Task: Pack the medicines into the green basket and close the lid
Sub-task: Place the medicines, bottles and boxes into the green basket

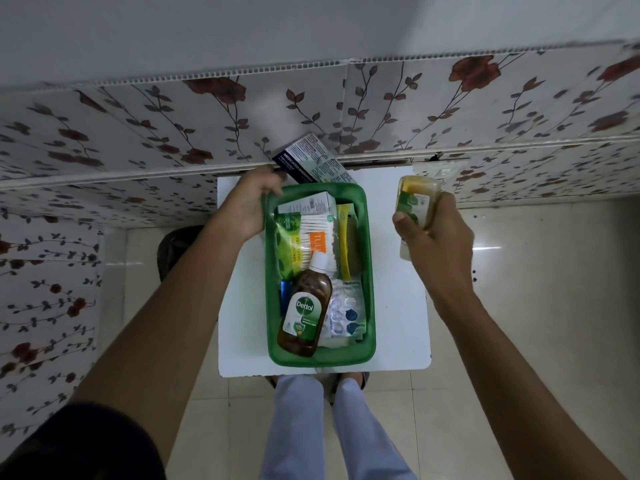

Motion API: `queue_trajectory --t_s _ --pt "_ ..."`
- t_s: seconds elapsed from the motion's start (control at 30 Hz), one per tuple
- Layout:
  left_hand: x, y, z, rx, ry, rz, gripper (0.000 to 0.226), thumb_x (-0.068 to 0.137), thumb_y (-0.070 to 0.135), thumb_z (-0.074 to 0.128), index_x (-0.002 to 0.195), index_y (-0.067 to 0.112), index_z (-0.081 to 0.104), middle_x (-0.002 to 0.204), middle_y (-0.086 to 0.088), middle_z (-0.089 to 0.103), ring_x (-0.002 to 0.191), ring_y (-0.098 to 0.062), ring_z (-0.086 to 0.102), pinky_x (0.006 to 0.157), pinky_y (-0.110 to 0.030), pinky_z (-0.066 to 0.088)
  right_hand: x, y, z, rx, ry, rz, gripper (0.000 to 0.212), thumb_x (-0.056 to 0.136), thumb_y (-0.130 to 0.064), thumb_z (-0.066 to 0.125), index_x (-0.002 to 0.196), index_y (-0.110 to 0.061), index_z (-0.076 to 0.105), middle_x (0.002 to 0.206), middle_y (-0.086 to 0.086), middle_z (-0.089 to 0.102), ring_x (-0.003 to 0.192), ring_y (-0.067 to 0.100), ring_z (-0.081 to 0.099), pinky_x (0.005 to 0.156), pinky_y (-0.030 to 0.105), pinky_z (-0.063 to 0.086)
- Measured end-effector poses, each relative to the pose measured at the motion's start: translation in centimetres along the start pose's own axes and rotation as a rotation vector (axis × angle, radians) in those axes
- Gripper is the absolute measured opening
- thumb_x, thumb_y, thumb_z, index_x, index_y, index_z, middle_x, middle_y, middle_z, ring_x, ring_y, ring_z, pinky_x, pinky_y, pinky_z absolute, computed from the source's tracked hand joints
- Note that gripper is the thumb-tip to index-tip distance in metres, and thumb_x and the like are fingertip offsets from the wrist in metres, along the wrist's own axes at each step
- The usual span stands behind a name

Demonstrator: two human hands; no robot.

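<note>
Our right hand (433,237) grips a yellow bottle (414,211), long axis toward twelve; the green basket (369,258) lies at nine. Our left hand (247,202) clasps its eleven o'clock corner.

"What did the person wear?"
"A dark short sleeve (69,441) on the left; both forearms were bare."
"And below?"
"Pale blue trousers (332,427), with sandals (363,377) just visible under the table's edge."
</note>
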State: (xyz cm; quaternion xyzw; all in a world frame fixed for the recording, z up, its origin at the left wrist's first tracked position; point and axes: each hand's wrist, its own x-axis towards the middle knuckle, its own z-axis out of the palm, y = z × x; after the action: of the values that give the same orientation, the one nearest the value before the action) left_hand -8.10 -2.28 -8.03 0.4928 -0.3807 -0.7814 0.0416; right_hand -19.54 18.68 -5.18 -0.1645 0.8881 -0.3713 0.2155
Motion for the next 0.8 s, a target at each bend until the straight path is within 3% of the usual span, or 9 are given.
queue_trajectory --t_s 0.1,0.2,0.27,0.37,0.43,0.5,0.57,0.63,0.8 --pt "0.6 0.6 -0.3 -0.043 0.023 -0.030 0.013 0.079 0.013 0.058 0.092 0.009 0.062 0.099 -0.008 0.067 0.087 -0.023 0.063 0.086 -0.036 0.052 -1.7 -1.3 -1.4 0.102 -0.089 0.021 0.022 0.084 -0.026 0.062 0.095 -0.019 0.046 0.092 0.000 0.058 0.074 0.006 0.054 0.057 0.015 0.045" --pt "0.8 1.2 1.0 0.100 0.139 0.045 0.004 0.084 0.011 0.063 0.086 0.009 0.065 0.072 -0.003 0.073 0.072 -0.019 0.068 0.065 -0.031 0.060 -2.7 -2.3 -1.9 0.159 -0.147 0.023 0.023 0.083 -0.026 0.064 0.098 -0.021 0.048 0.085 -0.008 0.058 0.072 -0.002 0.053 0.052 0.003 0.042" --pt "0.6 1.4 1.9 0.176 0.220 0.144 0.008 0.082 0.009 0.064 0.090 0.009 0.066 0.079 -0.004 0.073 0.075 -0.018 0.069 0.063 -0.028 0.059 -3.2 -2.8 -2.1 0.173 -0.192 0.024 0.030 0.081 -0.026 0.066 0.103 -0.020 0.047 0.081 -0.016 0.058 0.071 -0.005 0.054 0.053 0.000 0.040" --pt "-0.3 1.0 1.7 0.319 0.421 0.387 0.004 0.083 0.013 0.064 0.086 0.016 0.063 0.092 -0.005 0.068 0.085 -0.018 0.066 0.072 -0.030 0.058 -4.4 -3.1 -2.2 0.063 -0.304 -0.053 0.053 0.077 -0.027 0.070 0.120 -0.025 0.039 0.079 -0.020 0.056 0.069 -0.003 0.058 0.054 0.006 0.045" --pt "-2.2 0.5 1.0 0.346 0.534 0.558 0.011 0.081 0.022 0.065 0.075 0.024 0.057 0.084 -0.001 0.065 0.083 -0.019 0.063 0.078 -0.041 0.057 -5.5 -2.9 -1.7 -0.057 -0.402 -0.093 0.062 0.077 -0.026 0.070 0.127 -0.027 0.034 0.084 -0.009 0.063 0.073 0.014 0.064 0.064 0.025 0.054" --pt "-4.5 -0.1 0.1 0.327 0.595 0.706 0.012 0.078 0.026 0.066 0.073 0.029 0.055 0.079 0.003 0.062 0.080 -0.018 0.063 0.078 -0.046 0.057 -6.7 -2.1 -0.6 -0.159 -0.458 -0.150 0.057 0.079 -0.022 0.068 0.127 -0.023 0.039 0.100 0.005 0.068 0.084 0.026 0.066 0.071 0.035 0.054" --pt "-6.9 -0.6 -0.3 0.242 0.615 0.807 0.012 0.081 0.021 0.065 0.077 0.027 0.055 0.079 0.008 0.065 0.078 -0.007 0.065 0.073 -0.033 0.057 -7.7 -1.0 0.8 -0.261 -0.438 -0.291 0.045 0.079 -0.015 0.064 0.122 -0.016 0.048 0.110 0.011 0.065 0.090 0.033 0.063 0.072 0.037 0.052" --pt "-9.0 -1.0 -0.7 0.154 0.618 0.840 0.011 0.084 0.015 0.063 0.082 0.024 0.057 0.076 0.013 0.071 0.082 -0.004 0.068 0.070 -0.025 0.056 -8.5 0.2 2.1 -0.457 -0.352 -0.460 0.037 0.074 -0.007 0.063 0.110 -0.010 0.059 0.109 0.014 0.064 0.090 0.036 0.060 0.070 0.040 0.050" --pt "-11.7 -2.3 -1.2 0.108 0.540 0.733 0.012 0.084 0.013 0.063 0.092 0.021 0.058 0.094 0.006 0.071 0.094 -0.016 0.069 0.080 -0.035 0.058 -7.8 1.2 2.9 -0.746 -0.193 -0.565 0.034 0.063 -0.012 0.072 0.096 -0.016 0.066 0.104 0.002 0.067 0.098 0.030 0.048 0.070 0.036 0.040"
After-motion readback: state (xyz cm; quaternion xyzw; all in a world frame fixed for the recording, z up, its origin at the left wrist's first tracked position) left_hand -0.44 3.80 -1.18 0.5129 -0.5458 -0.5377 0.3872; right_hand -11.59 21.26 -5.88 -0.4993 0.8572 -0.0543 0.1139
